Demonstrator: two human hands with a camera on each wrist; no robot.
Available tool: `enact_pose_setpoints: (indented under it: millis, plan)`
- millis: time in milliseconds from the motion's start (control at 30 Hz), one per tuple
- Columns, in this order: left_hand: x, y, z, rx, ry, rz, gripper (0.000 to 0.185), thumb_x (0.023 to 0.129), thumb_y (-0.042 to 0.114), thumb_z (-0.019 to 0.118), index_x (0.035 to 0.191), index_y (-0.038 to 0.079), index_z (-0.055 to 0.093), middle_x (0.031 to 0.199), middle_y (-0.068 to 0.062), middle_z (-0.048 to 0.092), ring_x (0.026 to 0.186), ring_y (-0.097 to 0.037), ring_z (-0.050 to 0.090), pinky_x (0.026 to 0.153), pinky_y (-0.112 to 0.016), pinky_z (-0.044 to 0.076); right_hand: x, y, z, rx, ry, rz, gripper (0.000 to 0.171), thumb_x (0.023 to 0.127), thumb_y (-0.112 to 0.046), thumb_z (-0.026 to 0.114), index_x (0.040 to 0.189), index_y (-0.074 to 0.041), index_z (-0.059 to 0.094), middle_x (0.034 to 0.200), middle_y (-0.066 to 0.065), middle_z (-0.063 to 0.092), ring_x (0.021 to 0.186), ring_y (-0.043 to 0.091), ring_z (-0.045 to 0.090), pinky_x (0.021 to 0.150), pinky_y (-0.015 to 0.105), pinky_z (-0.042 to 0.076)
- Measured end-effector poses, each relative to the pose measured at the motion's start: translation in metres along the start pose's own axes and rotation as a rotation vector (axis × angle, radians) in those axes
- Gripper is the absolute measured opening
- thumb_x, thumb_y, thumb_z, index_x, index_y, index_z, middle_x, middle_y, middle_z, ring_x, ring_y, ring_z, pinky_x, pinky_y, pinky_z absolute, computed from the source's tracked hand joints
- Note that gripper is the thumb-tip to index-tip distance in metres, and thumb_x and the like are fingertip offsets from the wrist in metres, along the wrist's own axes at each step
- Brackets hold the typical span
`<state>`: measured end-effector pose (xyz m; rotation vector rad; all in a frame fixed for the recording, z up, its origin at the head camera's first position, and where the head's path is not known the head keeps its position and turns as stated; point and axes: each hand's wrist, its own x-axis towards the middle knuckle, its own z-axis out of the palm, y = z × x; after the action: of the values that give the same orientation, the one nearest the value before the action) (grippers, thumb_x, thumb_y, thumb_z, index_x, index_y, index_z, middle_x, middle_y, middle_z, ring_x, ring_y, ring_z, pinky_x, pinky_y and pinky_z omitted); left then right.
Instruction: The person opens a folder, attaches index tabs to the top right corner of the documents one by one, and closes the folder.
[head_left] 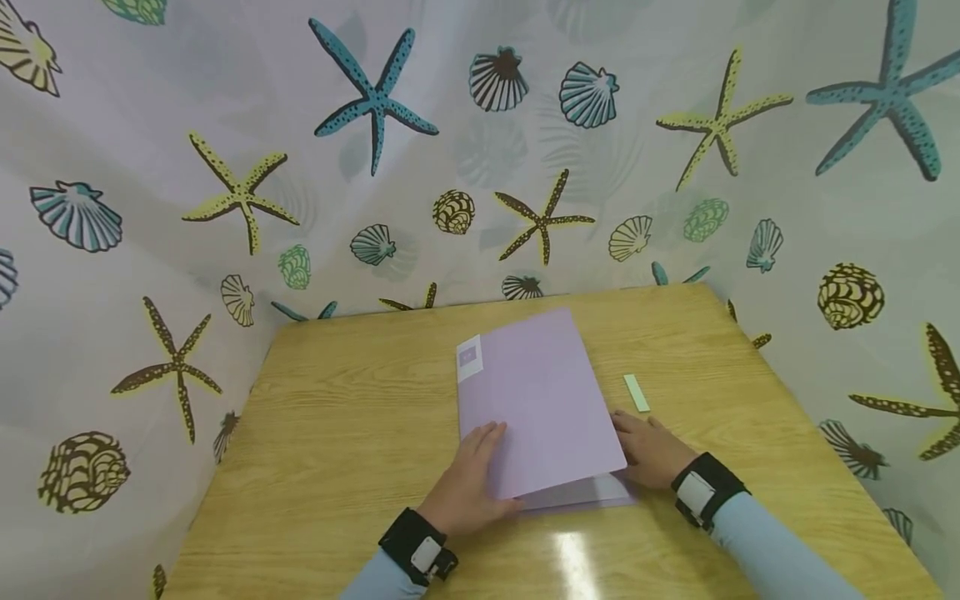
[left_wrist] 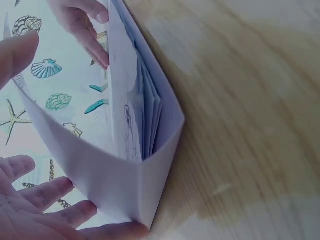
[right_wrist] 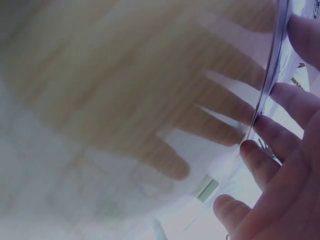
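Note:
A lavender folder (head_left: 536, 400) lies on the table, its front cover raised along the near and right edges. In the left wrist view, papers or sleeves (left_wrist: 150, 105) show between the covers. My left hand (head_left: 468, 487) rests at the folder's lower left, fingers fairly straight against the spine side and cover, thumb near the bottom edge. My right hand (head_left: 652, 450) is at the folder's lower right, fingertips touching its right edge; in the right wrist view its fingers (right_wrist: 280, 137) lie along that edge, with their reflection on the tabletop.
A small pale green strip (head_left: 636, 392) lies on the wooden table (head_left: 337, 433), right of the folder and just beyond my right hand. A white label (head_left: 470, 358) sits at the folder's upper left. Shell-patterned cloth (head_left: 420, 208) hangs around the back and sides.

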<state>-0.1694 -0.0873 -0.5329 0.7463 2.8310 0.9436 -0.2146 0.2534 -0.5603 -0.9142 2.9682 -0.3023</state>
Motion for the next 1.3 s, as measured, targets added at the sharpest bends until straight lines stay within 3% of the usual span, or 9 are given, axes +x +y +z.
enact_pose_setpoints:
  millis: [233,367,600,800,933,1000,1167,1300]
  plan:
    - [-0.004,-0.005,-0.005,-0.043,0.03,0.046,0.11,0.071,0.036,0.084,0.154,0.012,0.015,0.156,-0.009,0.024,0.142,-0.026,0.025,0.112,-0.041,0.026,-0.003,0.001,-0.004,0.039,-0.036,0.024,0.065,0.086,-0.038,0.07,0.139,-0.007,0.051,0.148,0.016,0.041,0.136,0.04,0.034,0.096,0.072,0.029]
    - [-0.006,-0.007,-0.008,-0.059,0.051,0.076,0.106,0.074,0.031,0.081,0.154,0.011,0.014,0.156,-0.009,0.024,0.142,-0.025,0.026,0.112,-0.041,0.026,-0.005,0.002,-0.006,0.023,-0.029,0.036,0.063,0.085,-0.042,0.069,0.138,-0.01,0.053,0.147,0.015,0.041,0.135,0.038,0.036,0.096,0.072,0.03]
    - [-0.016,-0.001,-0.018,-0.091,0.14,0.13,0.1,0.079,0.018,0.073,0.155,0.012,0.009,0.156,-0.009,0.024,0.14,-0.024,0.03,0.11,-0.041,0.03,-0.012,0.008,-0.008,0.04,-0.013,0.064,0.065,0.084,-0.043,0.071,0.139,-0.013,0.053,0.147,0.016,0.042,0.133,0.039,0.039,0.095,0.073,0.03]
    - [-0.025,0.003,-0.031,-0.119,0.26,0.146,0.103,0.079,0.014,0.072,0.155,0.012,0.003,0.154,-0.008,0.029,0.134,-0.025,0.039,0.102,-0.047,0.041,-0.021,0.015,-0.011,0.043,-0.005,0.05,0.062,0.085,-0.038,0.072,0.138,-0.013,0.053,0.146,0.018,0.042,0.131,0.041,0.04,0.094,0.071,0.032]
    - [-0.031,0.003,-0.047,-0.165,0.329,0.182,0.105,0.08,0.01,0.07,0.154,0.01,-0.005,0.157,-0.01,0.021,0.137,-0.029,0.035,0.098,-0.051,0.043,-0.023,0.019,-0.012,0.028,0.022,0.007,0.061,0.084,-0.035,0.073,0.137,-0.011,0.055,0.143,0.02,0.044,0.127,0.043,0.044,0.094,0.066,0.038]
    - [-0.035,0.002,-0.056,-0.195,0.367,0.204,0.106,0.08,0.007,0.069,0.154,0.01,-0.007,0.158,-0.01,0.016,0.136,-0.028,0.036,0.101,-0.046,0.041,-0.024,0.02,-0.013,0.02,0.033,-0.008,0.061,0.083,-0.033,0.074,0.136,-0.009,0.055,0.142,0.022,0.045,0.126,0.043,0.045,0.096,0.06,0.04]
    - [-0.041,-0.001,-0.079,-0.183,0.547,0.326,0.107,0.075,0.0,0.068,0.15,-0.004,-0.009,0.154,-0.021,0.023,0.129,-0.036,0.043,0.101,-0.038,0.042,-0.025,0.023,-0.014,0.033,0.017,-0.009,0.061,0.084,-0.029,0.074,0.138,-0.009,0.053,0.143,0.023,0.043,0.126,0.043,0.045,0.099,0.055,0.04]
    - [-0.045,-0.005,-0.098,-0.132,0.694,0.331,0.105,0.074,0.0,0.067,0.146,-0.008,-0.008,0.151,-0.022,0.026,0.131,-0.041,0.038,0.093,-0.056,0.044,-0.025,0.023,-0.014,0.042,-0.011,0.002,0.058,0.085,-0.027,0.072,0.138,-0.011,0.053,0.145,0.021,0.041,0.129,0.042,0.043,0.101,0.055,0.038]
